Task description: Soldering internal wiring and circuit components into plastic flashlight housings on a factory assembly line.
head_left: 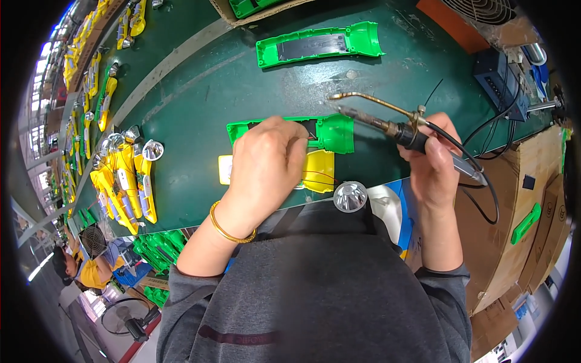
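Observation:
My right hand [433, 160] is wrapped round a soldering iron [411, 137], its tip pointing left above the bench. A bent brass tube [378, 100] is fixed to the iron, with a black cable trailing from it. My left hand [269, 154] is closed over a green plastic shell half [336, 133] and a yellow shell half [319, 171]; what its fingertips pinch is hidden. Thin wires run from the yellow shell towards a round silver reflector [350, 196] at the bench's near edge. Farther back lies another green shell half [319, 46] with a dark strip inside.
Several yellow shells with reflectors [124, 181] are bunched on the left of the green bench [181, 109], more beyond them. A blue box-shaped unit [501, 81] and a fan grille [481, 9] stand at back right. Cardboard boxes [508, 199] are at right; a person [91, 269] sits far left.

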`<action>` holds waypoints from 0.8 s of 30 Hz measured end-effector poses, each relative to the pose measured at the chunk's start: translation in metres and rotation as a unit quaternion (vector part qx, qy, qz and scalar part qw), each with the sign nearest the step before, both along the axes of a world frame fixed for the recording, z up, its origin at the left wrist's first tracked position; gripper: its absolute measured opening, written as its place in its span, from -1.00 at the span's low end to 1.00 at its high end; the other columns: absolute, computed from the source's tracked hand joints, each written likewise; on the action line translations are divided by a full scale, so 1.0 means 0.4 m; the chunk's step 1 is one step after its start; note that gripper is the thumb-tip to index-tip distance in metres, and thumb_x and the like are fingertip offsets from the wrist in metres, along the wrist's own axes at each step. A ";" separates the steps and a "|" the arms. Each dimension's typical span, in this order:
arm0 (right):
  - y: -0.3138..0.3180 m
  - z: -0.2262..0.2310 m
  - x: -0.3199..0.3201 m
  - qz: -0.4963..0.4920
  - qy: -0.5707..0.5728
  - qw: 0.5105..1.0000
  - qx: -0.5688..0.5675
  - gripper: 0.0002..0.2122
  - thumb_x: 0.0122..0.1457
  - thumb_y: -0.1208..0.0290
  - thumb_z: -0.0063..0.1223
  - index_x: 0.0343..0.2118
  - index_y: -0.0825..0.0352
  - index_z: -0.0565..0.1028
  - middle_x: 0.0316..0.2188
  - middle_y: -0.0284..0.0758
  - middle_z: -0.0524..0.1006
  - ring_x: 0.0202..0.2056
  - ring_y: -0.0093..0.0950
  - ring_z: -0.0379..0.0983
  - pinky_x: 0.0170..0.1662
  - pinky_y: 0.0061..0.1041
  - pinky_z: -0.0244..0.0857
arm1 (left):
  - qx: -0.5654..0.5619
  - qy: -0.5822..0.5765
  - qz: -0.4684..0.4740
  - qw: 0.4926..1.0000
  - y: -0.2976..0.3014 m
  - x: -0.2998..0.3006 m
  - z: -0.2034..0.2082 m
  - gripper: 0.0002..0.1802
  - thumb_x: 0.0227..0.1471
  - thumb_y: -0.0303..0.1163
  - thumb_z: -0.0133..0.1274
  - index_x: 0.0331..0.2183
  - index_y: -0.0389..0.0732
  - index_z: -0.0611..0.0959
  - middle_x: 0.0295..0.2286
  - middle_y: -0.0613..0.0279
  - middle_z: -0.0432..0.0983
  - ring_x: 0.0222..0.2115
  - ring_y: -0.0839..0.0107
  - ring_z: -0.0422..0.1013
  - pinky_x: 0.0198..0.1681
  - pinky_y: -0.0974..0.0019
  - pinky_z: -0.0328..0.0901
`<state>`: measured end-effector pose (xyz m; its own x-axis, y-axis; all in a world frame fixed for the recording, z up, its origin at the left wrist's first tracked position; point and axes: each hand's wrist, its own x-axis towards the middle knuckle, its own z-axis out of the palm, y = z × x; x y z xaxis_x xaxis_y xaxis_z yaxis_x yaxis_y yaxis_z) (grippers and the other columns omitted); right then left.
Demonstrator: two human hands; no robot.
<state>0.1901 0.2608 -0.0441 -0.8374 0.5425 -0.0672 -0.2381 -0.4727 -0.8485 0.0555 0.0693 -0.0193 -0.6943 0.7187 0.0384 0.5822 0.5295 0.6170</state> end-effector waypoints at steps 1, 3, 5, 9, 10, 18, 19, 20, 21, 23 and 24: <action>0.016 0.004 0.010 0.021 -0.017 0.998 0.056 -0.80 0.01 0.40 0.01 -0.37 0.43 0.37 -0.54 -0.29 0.45 -0.52 -0.55 0.41 -0.41 -0.64 0.28 | -0.017 0.004 -0.003 1.000 0.003 0.000 0.001 -0.96 -0.16 -0.53 0.03 -0.54 -0.27 0.57 -0.60 0.07 0.42 -0.55 0.08 0.39 -0.47 0.14 0.28; 0.024 0.016 0.016 0.038 -0.089 0.983 0.154 -0.76 -0.04 0.31 0.05 -0.41 0.38 0.34 -0.57 -0.30 0.40 -0.55 -0.59 0.32 -0.48 -0.66 0.16 | -0.030 0.007 0.002 1.000 0.009 0.000 0.004 -0.96 -0.15 -0.51 0.03 -0.55 -0.27 0.56 -0.60 0.07 0.42 -0.54 0.08 0.40 -0.46 0.13 0.28; 0.026 0.023 0.017 0.045 -0.111 0.976 0.183 -0.78 -0.05 0.34 0.03 -0.42 0.38 0.35 -0.57 -0.30 0.41 -0.56 -0.59 0.32 -0.49 -0.67 0.15 | -0.043 0.010 0.005 0.999 0.017 -0.001 0.004 -0.94 -0.14 -0.50 0.03 -0.56 -0.26 0.55 -0.60 0.07 0.41 -0.53 0.09 0.40 -0.46 0.12 0.28; 0.029 0.022 0.015 0.076 -0.141 0.960 0.228 -0.87 -0.10 0.52 -0.01 -0.45 0.41 0.37 -0.56 -0.31 0.41 -0.54 -0.59 0.35 -0.45 -0.66 0.22 | -0.087 0.047 0.012 0.995 0.029 0.005 0.006 -0.92 -0.14 -0.47 0.03 -0.58 -0.26 0.54 -0.59 0.07 0.43 -0.54 0.09 0.40 -0.48 0.12 0.28; 0.030 0.021 0.012 0.092 -0.147 0.954 0.245 -0.88 -0.11 0.56 -0.01 -0.45 0.42 0.37 -0.55 -0.31 0.41 -0.53 -0.59 0.35 -0.42 -0.64 0.26 | -0.093 0.051 0.016 0.994 0.030 0.005 0.007 -0.91 -0.14 -0.46 0.03 -0.59 -0.26 0.54 -0.59 0.07 0.43 -0.55 0.09 0.40 -0.49 0.11 0.28; 0.031 0.010 -0.004 0.142 -0.174 0.926 0.305 -0.87 -0.14 0.70 0.02 -0.47 0.43 0.39 -0.51 -0.33 0.41 -0.50 -0.59 0.37 -0.39 -0.63 0.30 | -0.087 0.065 0.019 0.994 0.034 0.001 -0.001 -0.89 -0.15 -0.47 0.02 -0.62 -0.28 0.53 -0.62 0.05 0.42 -0.58 0.07 0.40 -0.52 0.10 0.28; 0.031 0.010 -0.005 0.143 -0.176 0.925 0.305 -0.87 -0.15 0.71 0.02 -0.47 0.43 0.39 -0.51 -0.33 0.42 -0.50 -0.59 0.37 -0.39 -0.63 0.30 | -0.085 0.069 0.018 0.994 0.036 0.000 -0.002 -0.88 -0.15 -0.47 0.02 -0.63 -0.28 0.53 -0.62 0.05 0.42 -0.59 0.07 0.40 -0.52 0.10 0.28; 0.031 0.010 -0.006 0.144 -0.179 0.924 0.304 -0.86 -0.15 0.72 0.03 -0.47 0.43 0.40 -0.51 -0.34 0.42 -0.49 -0.59 0.38 -0.38 -0.63 0.30 | -0.084 0.069 0.018 0.994 0.037 -0.001 -0.002 -0.88 -0.15 -0.47 0.02 -0.63 -0.28 0.53 -0.62 0.05 0.42 -0.59 0.07 0.40 -0.52 0.10 0.28; 0.030 0.009 -0.007 0.145 -0.179 0.924 0.304 -0.86 -0.15 0.72 0.03 -0.47 0.43 0.40 -0.51 -0.34 0.42 -0.49 -0.59 0.38 -0.38 -0.63 0.30 | -0.085 0.070 0.020 0.994 0.037 -0.001 -0.002 -0.88 -0.15 -0.47 0.02 -0.63 -0.29 0.52 -0.62 0.05 0.42 -0.59 0.06 0.40 -0.52 0.10 0.28; 0.029 0.006 -0.011 0.147 -0.179 0.925 0.302 -0.86 -0.15 0.72 0.03 -0.46 0.43 0.40 -0.51 -0.35 0.42 -0.49 -0.59 0.39 -0.38 -0.63 0.30 | -0.086 0.070 0.024 0.994 0.035 -0.002 -0.005 -0.88 -0.16 -0.48 0.02 -0.64 -0.29 0.52 -0.63 0.04 0.42 -0.59 0.06 0.40 -0.53 0.10 0.28; 0.030 0.006 -0.011 0.146 -0.179 0.925 0.302 -0.86 -0.15 0.72 0.03 -0.46 0.43 0.40 -0.51 -0.35 0.42 -0.49 -0.59 0.39 -0.38 -0.63 0.30 | -0.094 0.081 0.025 0.992 0.035 -0.002 -0.005 -0.92 -0.18 -0.49 0.06 -0.61 -0.28 0.54 -0.64 0.10 0.43 -0.61 0.15 0.41 -0.53 0.18 0.28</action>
<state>0.1858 0.2728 -0.0416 -0.9369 0.3253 -0.1283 0.1732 0.1130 -0.9784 0.0545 0.0835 -0.0211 -0.7244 0.6891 0.0197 0.6359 0.6568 0.4053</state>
